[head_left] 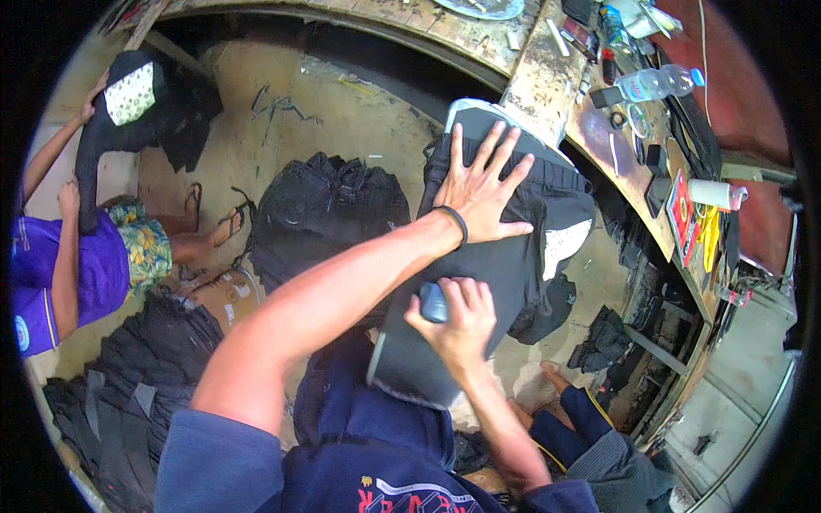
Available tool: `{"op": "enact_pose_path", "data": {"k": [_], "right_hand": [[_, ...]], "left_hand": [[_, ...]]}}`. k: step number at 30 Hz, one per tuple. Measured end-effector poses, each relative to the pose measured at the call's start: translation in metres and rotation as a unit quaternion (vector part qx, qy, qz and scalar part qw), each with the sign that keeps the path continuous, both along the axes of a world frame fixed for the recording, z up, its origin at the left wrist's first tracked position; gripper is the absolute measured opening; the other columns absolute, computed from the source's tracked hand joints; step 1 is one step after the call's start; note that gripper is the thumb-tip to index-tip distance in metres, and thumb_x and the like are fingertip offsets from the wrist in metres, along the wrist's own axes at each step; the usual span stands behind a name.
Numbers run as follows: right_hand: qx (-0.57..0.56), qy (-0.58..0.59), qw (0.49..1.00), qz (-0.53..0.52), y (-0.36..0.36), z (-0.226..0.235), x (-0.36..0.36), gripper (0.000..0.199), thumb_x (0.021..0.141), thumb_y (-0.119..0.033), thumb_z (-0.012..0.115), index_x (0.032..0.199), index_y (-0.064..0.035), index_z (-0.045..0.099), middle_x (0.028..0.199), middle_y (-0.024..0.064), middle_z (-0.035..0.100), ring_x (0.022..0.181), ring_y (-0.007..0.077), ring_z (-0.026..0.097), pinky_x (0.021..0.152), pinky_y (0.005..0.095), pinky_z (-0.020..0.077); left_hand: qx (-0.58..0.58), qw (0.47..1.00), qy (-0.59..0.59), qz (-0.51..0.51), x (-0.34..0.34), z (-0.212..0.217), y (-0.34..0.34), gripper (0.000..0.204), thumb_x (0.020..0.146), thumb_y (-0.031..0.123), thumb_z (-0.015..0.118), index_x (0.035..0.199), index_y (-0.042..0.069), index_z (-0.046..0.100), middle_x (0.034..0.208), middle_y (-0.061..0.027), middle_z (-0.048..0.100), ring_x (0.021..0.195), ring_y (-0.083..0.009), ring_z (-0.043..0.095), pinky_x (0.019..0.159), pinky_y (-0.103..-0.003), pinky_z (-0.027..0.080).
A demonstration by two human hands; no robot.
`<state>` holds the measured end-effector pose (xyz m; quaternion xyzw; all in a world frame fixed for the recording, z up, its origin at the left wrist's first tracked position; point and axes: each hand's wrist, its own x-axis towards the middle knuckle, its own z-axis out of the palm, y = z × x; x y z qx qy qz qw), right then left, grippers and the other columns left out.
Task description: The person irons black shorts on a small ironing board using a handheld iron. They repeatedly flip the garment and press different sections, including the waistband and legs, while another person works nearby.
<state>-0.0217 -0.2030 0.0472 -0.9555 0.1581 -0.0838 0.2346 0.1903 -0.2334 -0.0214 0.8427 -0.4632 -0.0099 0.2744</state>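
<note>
Your left hand [489,190] presses flat on a black garment [560,181]; your right hand [466,325] grips a dark blue object [434,303].

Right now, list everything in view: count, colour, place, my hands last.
Board: one, dark grey, centre.
Draped garment: one, black with white patch, on the board.
Handheld object: one, dark blue, over the board.
Garment heap: one, black, floor left of the board.
Larger garment heap: one, dark, lower left.
Cardboard: one, brown, left of centre.
Co-worker: one, purple shirt, far left.
Raised garment: one, black with patterned patch, held by the co-worker.
Second person: one, grey top, lower right.
Bench: one, brown wood, top to right.
Bottle: one, clear with blue cap, on the bench.
Roll: one, white, right.
Small clutter: many, mixed colours, on the bench.
Left hand: one, spread flat on the draped garment.
Right hand: one, around the handheld object.
</note>
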Motion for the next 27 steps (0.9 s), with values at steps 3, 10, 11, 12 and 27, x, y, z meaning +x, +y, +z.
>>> {"op": "enact_pose_path", "data": {"k": [3,10,11,12,27], "right_hand": [[-0.028,-0.030,0.998,0.055,0.003,0.010,0.008,0.038,0.071,-0.027,0.092,0.097,-0.0068,0.072,0.096,0.0110,0.068,0.089,0.0335,0.063,0.081,0.0441,0.0535],[-0.019,0.016,0.993,0.118,-0.078,0.008,0.065,0.039,0.072,-0.029,0.091,0.096,-0.0049,0.072,0.093,0.0133,0.065,0.089,0.0354,0.065,0.084,0.0469,0.0551],[-0.026,0.019,0.990,0.140,-0.083,0.007,0.060,0.039,0.071,-0.030,0.091,0.095,-0.0055,0.072,0.093,0.0130,0.066,0.091,0.0352,0.065,0.084,0.0468,0.0551],[-0.009,0.029,0.986,0.162,-0.087,0.004,0.056,0.039,0.071,-0.030,0.092,0.095,-0.0054,0.073,0.092,0.0131,0.066,0.089,0.0354,0.066,0.083,0.0472,0.0559],[0.306,0.184,0.910,-0.209,-0.132,-0.038,-0.104,0.059,0.101,-0.051,0.066,0.105,0.0055,0.081,0.081,0.0027,0.070,0.081,0.0122,0.062,0.076,0.0326,0.0506]], "left_hand": [[0.019,0.995,-0.058,-0.073,0.006,0.005,-0.004,0.109,0.087,0.082,0.065,0.171,0.019,0.039,0.183,-0.0210,0.012,0.170,-0.0385,0.009,0.126,-0.084,-0.001],[0.017,0.997,-0.006,-0.080,0.005,-0.006,-0.002,0.112,0.084,0.083,0.068,0.172,0.021,0.037,0.184,-0.0207,0.013,0.171,-0.0384,0.007,0.128,-0.080,0.000],[-0.011,0.998,-0.042,-0.053,0.004,-0.007,-0.001,0.114,0.082,0.084,0.069,0.172,0.021,0.038,0.183,-0.0210,0.014,0.171,-0.0391,0.007,0.128,-0.079,0.000],[-0.029,0.997,-0.054,-0.035,0.004,-0.004,-0.001,0.113,0.081,0.085,0.070,0.170,0.021,0.042,0.183,-0.0205,0.014,0.171,-0.0403,0.008,0.128,-0.079,0.001],[-0.191,0.794,0.556,0.154,-0.181,-0.043,0.191,0.051,0.120,0.038,0.049,0.144,-0.004,0.061,0.129,-0.0169,0.077,0.119,-0.0202,0.067,0.107,-0.038,0.050]]}}
